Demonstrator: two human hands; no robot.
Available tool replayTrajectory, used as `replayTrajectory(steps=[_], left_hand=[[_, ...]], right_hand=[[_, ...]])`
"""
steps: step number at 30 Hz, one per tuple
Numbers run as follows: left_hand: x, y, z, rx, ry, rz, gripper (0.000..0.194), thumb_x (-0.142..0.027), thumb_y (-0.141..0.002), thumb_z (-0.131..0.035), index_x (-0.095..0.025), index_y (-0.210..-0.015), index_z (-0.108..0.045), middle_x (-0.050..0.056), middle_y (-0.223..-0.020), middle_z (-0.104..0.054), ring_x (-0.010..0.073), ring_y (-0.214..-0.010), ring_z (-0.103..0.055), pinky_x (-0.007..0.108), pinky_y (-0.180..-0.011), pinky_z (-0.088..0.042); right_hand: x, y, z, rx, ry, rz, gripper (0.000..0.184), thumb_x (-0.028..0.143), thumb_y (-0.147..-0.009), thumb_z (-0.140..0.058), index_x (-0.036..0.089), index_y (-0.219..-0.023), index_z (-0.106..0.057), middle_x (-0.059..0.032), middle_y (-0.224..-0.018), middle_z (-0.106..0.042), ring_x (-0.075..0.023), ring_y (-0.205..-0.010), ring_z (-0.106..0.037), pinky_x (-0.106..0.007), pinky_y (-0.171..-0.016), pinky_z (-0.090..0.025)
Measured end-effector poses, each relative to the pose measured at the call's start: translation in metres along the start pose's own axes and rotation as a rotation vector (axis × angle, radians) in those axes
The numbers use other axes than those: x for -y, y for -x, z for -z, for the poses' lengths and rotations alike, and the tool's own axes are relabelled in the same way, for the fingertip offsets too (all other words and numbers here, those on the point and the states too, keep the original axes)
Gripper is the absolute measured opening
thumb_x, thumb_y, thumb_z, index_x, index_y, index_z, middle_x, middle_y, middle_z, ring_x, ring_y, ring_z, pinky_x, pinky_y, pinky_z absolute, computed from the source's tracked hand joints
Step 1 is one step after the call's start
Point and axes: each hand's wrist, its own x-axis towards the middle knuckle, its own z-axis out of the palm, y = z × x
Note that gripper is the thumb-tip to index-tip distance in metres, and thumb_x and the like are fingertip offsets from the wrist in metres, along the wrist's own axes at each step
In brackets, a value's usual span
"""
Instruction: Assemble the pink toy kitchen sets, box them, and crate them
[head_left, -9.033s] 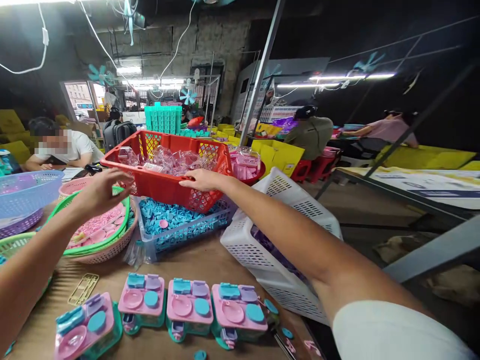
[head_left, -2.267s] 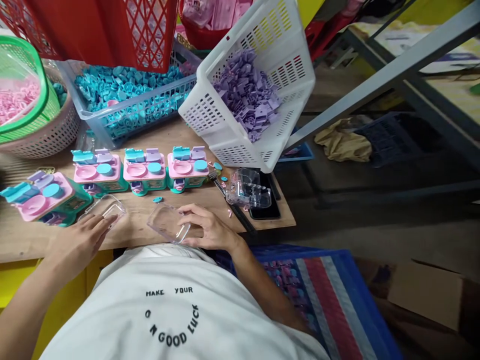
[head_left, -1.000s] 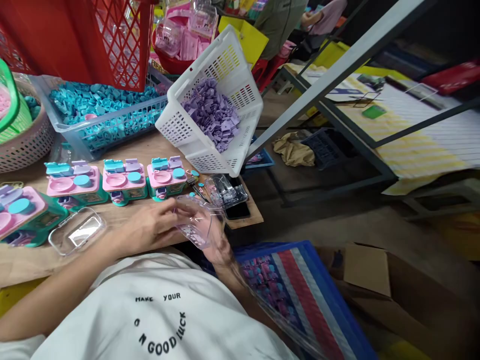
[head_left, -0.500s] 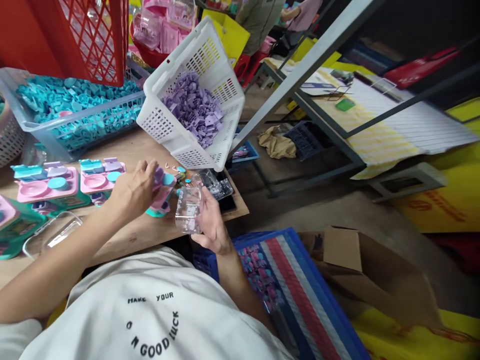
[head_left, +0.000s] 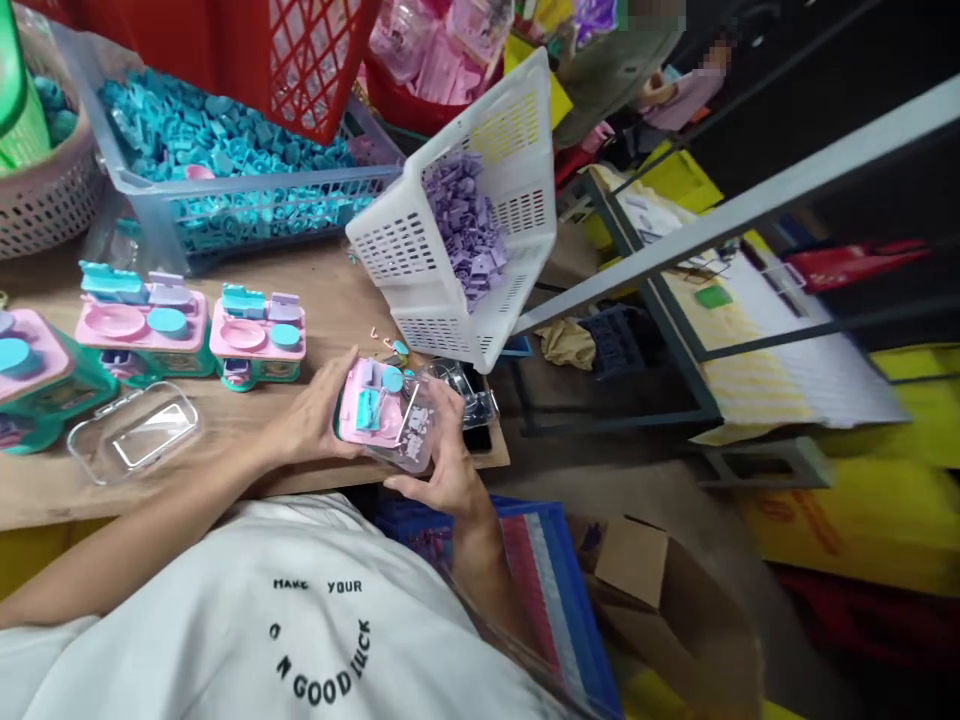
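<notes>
Left grip (head_left: 313, 415) holds toy (head_left: 370, 407), right grip (head_left: 455, 460) clear cover (head_left: 417, 428), near table edge (head_left: 492, 458).

Moderate light, seemingly from above, reaches the brown wooden worktop (head_left: 330, 295) and white printed fabric T-shirt (head_left: 337, 550), the upper right sinking nearly to black. White glare crosses the clear rounded plastic cover (head_left: 135, 432), with a thinner glint on the held transparent plastic shell (head_left: 417, 432). Edge stretching and blur smear the yellow red-printed box (head_left: 862, 510).
</notes>
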Motion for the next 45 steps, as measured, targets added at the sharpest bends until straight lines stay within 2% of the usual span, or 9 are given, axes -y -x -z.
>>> replayTrajectory(steps=[2,6,8,13,15,19,24,35,45], left_hand=[[-0.001,-0.002,-0.006,-0.008,0.055,0.030,0.135,-0.066,-0.072,-0.079,-0.021,-0.163,0.009,0.025,-0.158,-0.028,0.0440,-0.146,-0.033,0.064,-0.119,-0.031],[-0.008,-0.004,-0.009,0.031,0.165,0.062,0.150,-0.063,-0.060,-0.088,-0.020,-0.163,0.012,0.025,-0.158,-0.028,0.0461,-0.146,-0.030,0.065,-0.119,-0.031],[-0.011,-0.005,-0.012,0.017,0.201,0.057,0.149,-0.059,-0.059,-0.090,-0.022,-0.163,0.010,0.024,-0.158,-0.030,0.0454,-0.146,-0.033,0.063,-0.118,-0.032],[-0.019,-0.007,-0.017,-0.091,0.210,0.075,0.132,-0.040,-0.064,-0.087,-0.025,-0.162,0.000,0.019,-0.157,-0.037,0.0388,-0.139,-0.043,0.057,-0.116,-0.037],[-0.022,-0.007,-0.018,-0.092,0.224,0.096,0.126,-0.040,-0.066,-0.084,-0.024,-0.162,-0.004,0.019,-0.156,-0.039,0.0376,-0.139,-0.044,0.056,-0.115,-0.038],[-0.024,-0.005,-0.017,-0.074,0.251,0.169,0.118,-0.042,-0.068,-0.082,-0.020,-0.160,-0.012,0.020,-0.152,-0.043,0.0385,-0.137,-0.045,0.057,-0.113,-0.039],[-0.022,-0.006,-0.018,-0.042,0.281,0.199,0.113,-0.047,-0.066,-0.083,-0.021,-0.157,-0.021,0.019,-0.149,-0.046,0.0388,-0.132,-0.048,0.057,-0.110,-0.040],[-0.025,-0.006,-0.013,-0.031,0.296,0.238,0.100,-0.037,-0.064,-0.081,-0.023,-0.149,-0.030,0.015,-0.144,-0.050,0.0375,-0.129,-0.051,0.055,-0.106,-0.043],[-0.027,-0.006,-0.012,-0.039,0.293,0.254,0.091,-0.031,-0.062,-0.079,-0.022,-0.142,-0.035,0.015,-0.139,-0.053,0.0368,-0.127,-0.051,0.054,-0.107,-0.042]], right_hand=[[0.003,-0.004,-0.004,-0.074,0.003,0.032,0.120,0.060,-0.065,-0.086,0.028,-0.159,-0.017,-0.0161,-0.155,-0.023,-0.0404,-0.151,-0.030,-0.063,-0.123,-0.033],[0.025,-0.013,0.000,-0.131,0.004,0.054,0.098,0.063,-0.080,-0.072,0.027,-0.157,-0.024,-0.0164,-0.148,-0.027,-0.0373,-0.141,-0.045,-0.057,-0.110,-0.053],[0.042,-0.021,0.008,-0.122,0.078,0.078,0.094,0.059,-0.081,-0.071,0.030,-0.157,-0.024,-0.0150,-0.148,-0.027,-0.0374,-0.141,-0.044,-0.057,-0.107,-0.055],[0.070,-0.047,0.021,0.131,0.398,0.177,0.093,0.030,-0.072,-0.083,0.033,-0.153,-0.035,-0.0125,-0.145,-0.031,-0.0368,-0.138,-0.046,-0.060,-0.112,-0.050],[0.072,-0.053,0.022,0.225,0.435,0.182,0.095,0.024,-0.071,-0.082,0.032,-0.153,-0.035,-0.0124,-0.144,-0.031,-0.0358,-0.137,-0.048,-0.058,-0.111,-0.052],[0.068,-0.058,0.023,0.280,0.420,0.167,0.098,0.026,-0.073,-0.083,0.035,-0.156,-0.031,-0.0119,-0.144,-0.032,-0.0350,-0.136,-0.049,-0.058,-0.111,-0.052],[0.063,-0.057,0.021,0.257,0.432,0.152,0.100,0.042,-0.072,-0.086,0.037,-0.156,-0.032,-0.0120,-0.144,-0.034,-0.0361,-0.135,-0.048,-0.060,-0.110,-0.050],[0.059,-0.054,0.018,0.208,0.360,0.147,0.092,0.035,-0.068,-0.085,0.035,-0.149,-0.042,-0.0117,-0.140,-0.037,-0.0354,-0.132,-0.050,-0.061,-0.107,-0.051],[0.066,-0.061,0.023,0.325,0.389,0.080,0.093,0.032,-0.070,-0.084,0.034,-0.151,-0.038,-0.0113,-0.137,-0.035,-0.0338,-0.132,-0.049,-0.055,-0.106,-0.054]])
